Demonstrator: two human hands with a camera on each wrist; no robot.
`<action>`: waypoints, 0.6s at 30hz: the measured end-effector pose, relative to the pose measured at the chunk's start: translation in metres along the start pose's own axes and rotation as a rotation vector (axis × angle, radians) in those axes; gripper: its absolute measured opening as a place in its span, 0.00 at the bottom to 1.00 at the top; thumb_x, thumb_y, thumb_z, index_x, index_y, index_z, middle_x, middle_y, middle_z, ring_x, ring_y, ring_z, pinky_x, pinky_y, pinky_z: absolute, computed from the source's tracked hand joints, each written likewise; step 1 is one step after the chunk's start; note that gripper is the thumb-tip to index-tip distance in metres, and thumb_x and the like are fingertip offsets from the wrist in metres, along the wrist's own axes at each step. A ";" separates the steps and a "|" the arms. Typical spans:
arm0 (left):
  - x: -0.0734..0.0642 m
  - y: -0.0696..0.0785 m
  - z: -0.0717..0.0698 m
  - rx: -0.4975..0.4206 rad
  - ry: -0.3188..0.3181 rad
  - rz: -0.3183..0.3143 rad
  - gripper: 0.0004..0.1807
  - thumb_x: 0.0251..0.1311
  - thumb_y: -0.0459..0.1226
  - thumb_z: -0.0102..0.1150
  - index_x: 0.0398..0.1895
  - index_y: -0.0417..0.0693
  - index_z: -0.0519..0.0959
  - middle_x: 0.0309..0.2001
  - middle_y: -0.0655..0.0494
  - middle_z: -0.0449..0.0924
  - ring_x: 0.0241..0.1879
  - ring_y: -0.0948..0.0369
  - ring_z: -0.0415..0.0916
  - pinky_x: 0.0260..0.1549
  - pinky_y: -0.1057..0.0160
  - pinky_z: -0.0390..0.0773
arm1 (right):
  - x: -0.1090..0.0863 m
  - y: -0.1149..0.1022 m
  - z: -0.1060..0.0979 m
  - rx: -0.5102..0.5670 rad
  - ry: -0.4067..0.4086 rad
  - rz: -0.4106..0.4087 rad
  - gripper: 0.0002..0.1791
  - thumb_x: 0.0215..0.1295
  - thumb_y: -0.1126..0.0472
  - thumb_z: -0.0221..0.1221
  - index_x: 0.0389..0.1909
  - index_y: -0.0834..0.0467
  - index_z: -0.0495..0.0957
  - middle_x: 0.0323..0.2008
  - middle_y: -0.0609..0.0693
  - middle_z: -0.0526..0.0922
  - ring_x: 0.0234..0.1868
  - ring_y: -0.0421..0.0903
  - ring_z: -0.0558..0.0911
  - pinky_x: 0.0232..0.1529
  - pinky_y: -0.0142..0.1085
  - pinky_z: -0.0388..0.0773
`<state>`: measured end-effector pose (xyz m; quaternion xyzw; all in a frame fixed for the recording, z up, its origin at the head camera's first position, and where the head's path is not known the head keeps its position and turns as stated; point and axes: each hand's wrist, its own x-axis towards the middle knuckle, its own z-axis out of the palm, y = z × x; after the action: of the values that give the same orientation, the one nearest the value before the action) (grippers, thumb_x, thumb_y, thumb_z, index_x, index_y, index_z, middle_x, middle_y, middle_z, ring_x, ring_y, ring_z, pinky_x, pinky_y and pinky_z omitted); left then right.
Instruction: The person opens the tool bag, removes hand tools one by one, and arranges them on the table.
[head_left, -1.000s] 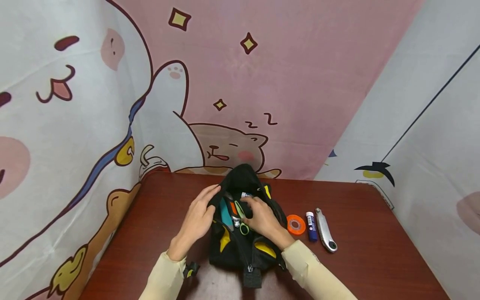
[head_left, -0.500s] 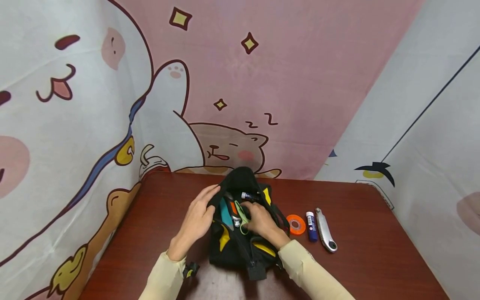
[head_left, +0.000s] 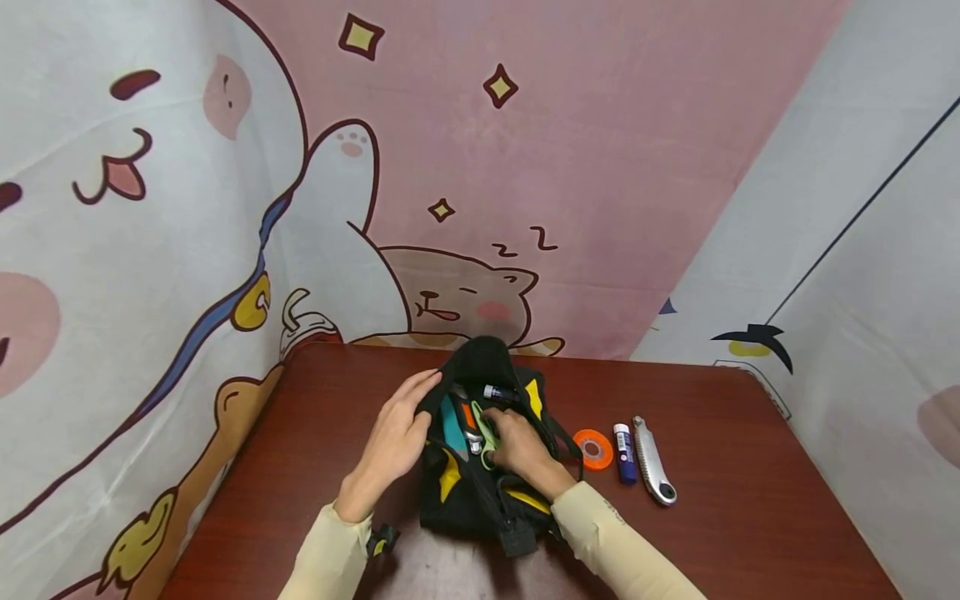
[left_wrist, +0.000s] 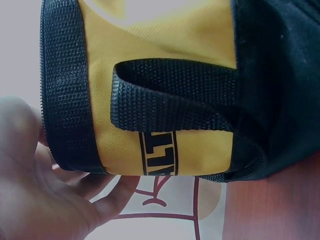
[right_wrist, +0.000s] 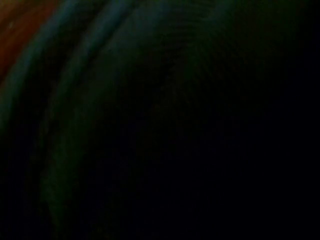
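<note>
A black and yellow fabric tool bag [head_left: 450, 512] stands unzipped in the middle of the table. My left hand [head_left: 393, 433] grips its left rim; in the left wrist view the zipped edge runs between thumb and fingers, beside a yellow panel [left_wrist: 165, 30] with a black webbing loop [left_wrist: 170, 105]. My right hand [head_left: 521, 446] is inside the bag, fingertips and thumb right at green-handled scissors [head_left: 486, 433]; I cannot tell whether it holds them. Beside these lie a teal piece [head_left: 452, 429] and an orange and black tool [head_left: 469, 421]. A white-capped dark tube [head_left: 498, 392] lies deeper in.
Right of the bag are an orange tape roll [head_left: 593, 450], a blue glue stick [head_left: 625, 454] and a grey utility knife [head_left: 654, 462]. A black strap end [head_left: 383, 540] sticks out at the bag's lower left. The right wrist view is almost black. Behind the table hangs a cartoon cloth [head_left: 600, 167].
My right hand has moved slightly down and left, closer over the scissors, uncovering the white-capped tube. The bag's front flap has shifted up and right. My left hand stays put.
</note>
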<state>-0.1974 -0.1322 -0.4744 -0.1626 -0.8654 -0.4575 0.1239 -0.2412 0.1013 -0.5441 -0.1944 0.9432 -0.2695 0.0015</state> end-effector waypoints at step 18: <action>-0.001 0.000 0.000 0.008 0.007 0.005 0.33 0.71 0.23 0.51 0.80 0.39 0.75 0.79 0.47 0.72 0.63 0.44 0.76 0.57 0.42 0.75 | 0.001 -0.001 -0.003 -0.002 -0.030 0.033 0.33 0.48 0.70 0.82 0.59 0.67 0.87 0.44 0.59 0.88 0.37 0.50 0.81 0.42 0.48 0.82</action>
<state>-0.1967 -0.1328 -0.4750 -0.1627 -0.8664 -0.4543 0.1288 -0.2422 0.1018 -0.5414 -0.1827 0.9464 -0.2656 0.0197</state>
